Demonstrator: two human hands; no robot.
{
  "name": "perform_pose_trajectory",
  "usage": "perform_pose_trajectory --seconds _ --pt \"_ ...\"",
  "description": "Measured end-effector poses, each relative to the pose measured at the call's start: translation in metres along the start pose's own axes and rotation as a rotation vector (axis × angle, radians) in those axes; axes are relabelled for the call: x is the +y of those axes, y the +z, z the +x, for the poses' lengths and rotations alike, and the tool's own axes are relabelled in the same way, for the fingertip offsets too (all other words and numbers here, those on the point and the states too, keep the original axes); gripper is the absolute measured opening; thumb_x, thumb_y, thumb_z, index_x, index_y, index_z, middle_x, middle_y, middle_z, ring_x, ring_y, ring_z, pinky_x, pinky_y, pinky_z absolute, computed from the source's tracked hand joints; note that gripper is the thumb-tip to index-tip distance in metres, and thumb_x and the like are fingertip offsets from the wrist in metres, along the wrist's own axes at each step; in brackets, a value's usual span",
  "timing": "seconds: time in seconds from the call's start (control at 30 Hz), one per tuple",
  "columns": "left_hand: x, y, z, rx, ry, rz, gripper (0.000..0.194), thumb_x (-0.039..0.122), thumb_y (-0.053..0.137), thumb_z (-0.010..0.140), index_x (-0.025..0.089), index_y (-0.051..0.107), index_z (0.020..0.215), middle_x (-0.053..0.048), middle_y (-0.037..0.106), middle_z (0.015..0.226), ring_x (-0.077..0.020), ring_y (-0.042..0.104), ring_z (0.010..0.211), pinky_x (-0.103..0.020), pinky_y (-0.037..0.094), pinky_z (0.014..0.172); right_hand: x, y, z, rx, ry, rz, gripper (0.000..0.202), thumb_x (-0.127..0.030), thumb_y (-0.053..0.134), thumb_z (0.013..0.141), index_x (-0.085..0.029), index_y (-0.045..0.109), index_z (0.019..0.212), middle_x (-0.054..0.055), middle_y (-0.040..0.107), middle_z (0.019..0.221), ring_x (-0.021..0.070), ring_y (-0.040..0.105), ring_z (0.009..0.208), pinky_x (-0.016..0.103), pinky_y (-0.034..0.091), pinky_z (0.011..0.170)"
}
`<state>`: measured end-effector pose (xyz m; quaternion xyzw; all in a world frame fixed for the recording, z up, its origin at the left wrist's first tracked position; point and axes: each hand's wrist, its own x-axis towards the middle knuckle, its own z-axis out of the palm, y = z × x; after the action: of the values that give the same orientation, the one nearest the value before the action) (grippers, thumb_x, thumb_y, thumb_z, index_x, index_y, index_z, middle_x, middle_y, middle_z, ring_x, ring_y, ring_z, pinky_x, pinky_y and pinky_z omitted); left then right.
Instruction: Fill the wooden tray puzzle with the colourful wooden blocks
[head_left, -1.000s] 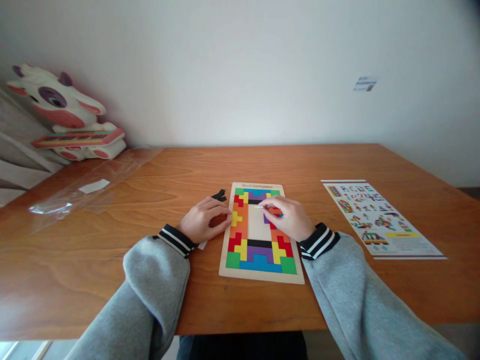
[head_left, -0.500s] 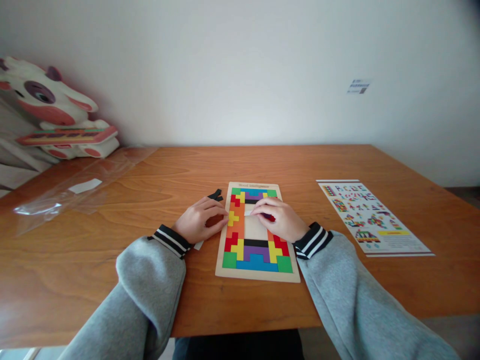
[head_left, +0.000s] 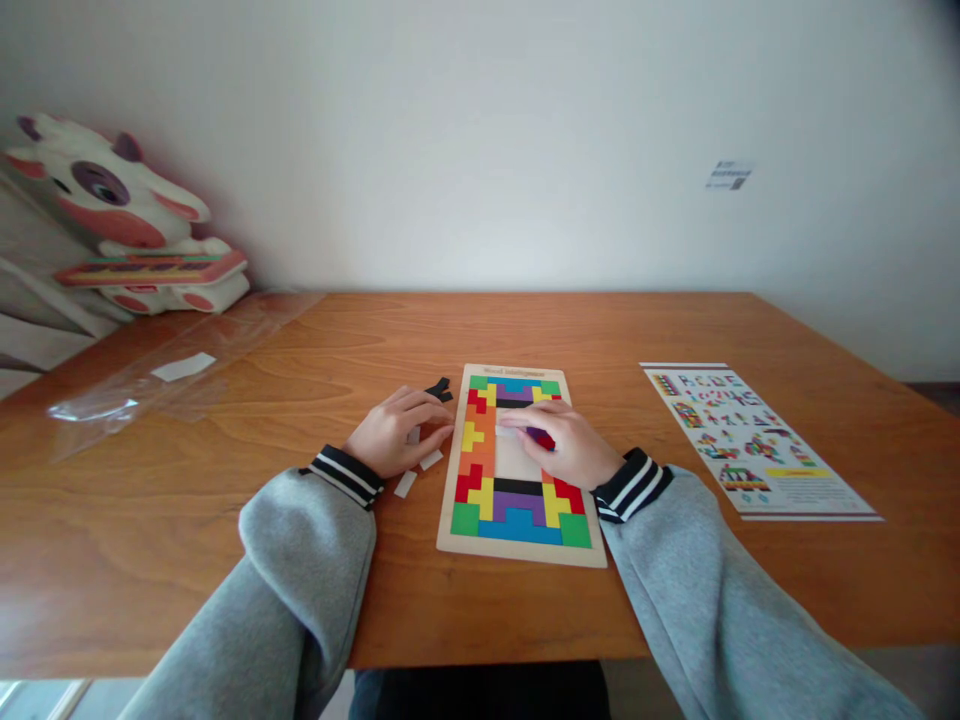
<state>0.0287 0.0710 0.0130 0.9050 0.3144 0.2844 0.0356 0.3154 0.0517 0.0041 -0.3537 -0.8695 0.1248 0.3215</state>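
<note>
My right hand [head_left: 574, 442] is over the wooden puzzle board [head_left: 521, 557], fingers stretched out and thumb apart from them. Its fingertips touch a small white piece [head_left: 508, 431] in the bare middle of the board. Coloured blocks fill the board's two ends and sides, with a black strip [head_left: 517, 487] at the lower edge of the bare part. Left of the board, my left hand [head_left: 394, 430] rests on the table, fingers curved, thumb apart, holding nothing I can see. Loose white pieces [head_left: 406, 484] lie beside and under it. Black pieces [head_left: 439, 389] lie just past its fingers.
A printed pattern sheet [head_left: 757, 440] lies on the table [head_left: 300, 590] at the right. Clear plastic wrapping [head_left: 135, 400] with a white label is at the left. Behind it stands a cow-shaped toy keyboard [head_left: 150, 225]. A white wall [head_left: 480, 150] rises behind the table.
My right hand has gone from pinching the white piece to lying over it with the thumb drawn back. My left hand has shifted slightly away, uncovering white pieces. The view has turned slightly left.
</note>
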Motion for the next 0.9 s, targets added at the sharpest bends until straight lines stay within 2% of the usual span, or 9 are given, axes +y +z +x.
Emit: perform_pose_trajectory --seconds 0.17,0.33,0.5,0.63,0.73,0.9 --pt "-0.013 -0.014 -0.008 0.000 -0.027 0.085 0.017 0.029 0.058 0.091 0.019 0.071 0.095 -0.007 0.072 0.098 -0.0196 0.065 0.089 -0.035 0.051 0.085 -0.001 -0.005 -0.001 -0.017 -0.029 -0.015 0.031 -0.013 0.055 0.088 -0.027 0.070 0.112 0.002 0.074 0.114 0.0196 0.068 0.101 0.042 0.053 0.095" --pt "-0.021 -0.027 -0.020 -0.061 -0.054 0.058 0.022 0.039 0.068 0.085 0.021 0.074 0.095 -0.005 0.075 0.094 -0.0197 0.068 0.087 -0.034 0.054 0.083 0.002 -0.004 -0.003 -0.069 -0.063 -0.010 0.036 -0.015 0.053 0.088 -0.026 0.069 0.118 0.003 0.074 0.116 0.0202 0.068 0.103 0.042 0.053 0.095" --pt "-0.026 -0.030 -0.027 -0.097 -0.133 0.000 0.038 0.051 0.073 0.078 0.024 0.077 0.103 -0.005 0.076 0.095 -0.0203 0.070 0.088 -0.031 0.057 0.081 0.004 -0.003 -0.004 -0.074 -0.031 -0.003 0.039 -0.015 0.054 0.086 -0.026 0.068 0.122 0.005 0.073 0.116 0.0209 0.067 0.105 0.043 0.052 0.096" --pt "-0.029 -0.029 -0.029 -0.123 -0.171 -0.051 0.036 0.052 0.071 0.079 0.026 0.078 0.103 -0.005 0.076 0.095 -0.0200 0.072 0.086 -0.031 0.058 0.081 0.003 -0.003 -0.005 -0.087 -0.035 -0.005 0.042 -0.014 0.055 0.085 -0.027 0.066 0.124 0.006 0.072 0.120 0.0216 0.067 0.105 0.044 0.052 0.095" --pt "-0.030 -0.030 -0.028 -0.133 -0.211 -0.063 0.031 0.050 0.068 0.082 0.027 0.079 0.100 -0.004 0.076 0.093 -0.0190 0.072 0.083 -0.030 0.059 0.079 0.003 -0.004 -0.004 -0.049 -0.021 -0.021 0.041 -0.016 0.054 0.088 -0.028 0.064 0.126 0.005 0.073 0.117 0.0215 0.067 0.103 0.044 0.052 0.094" --pt "-0.026 -0.031 -0.024 -0.168 -0.265 -0.129 0.031 0.047 0.068 0.081 0.025 0.077 0.101 -0.003 0.077 0.095 -0.0184 0.073 0.083 -0.028 0.060 0.078 0.005 -0.007 -0.002 0.109 0.034 -0.062 0.038 -0.016 0.053 0.090 -0.027 0.060 0.126 0.004 0.075 0.108 0.0225 0.066 0.101 0.045 0.051 0.092"
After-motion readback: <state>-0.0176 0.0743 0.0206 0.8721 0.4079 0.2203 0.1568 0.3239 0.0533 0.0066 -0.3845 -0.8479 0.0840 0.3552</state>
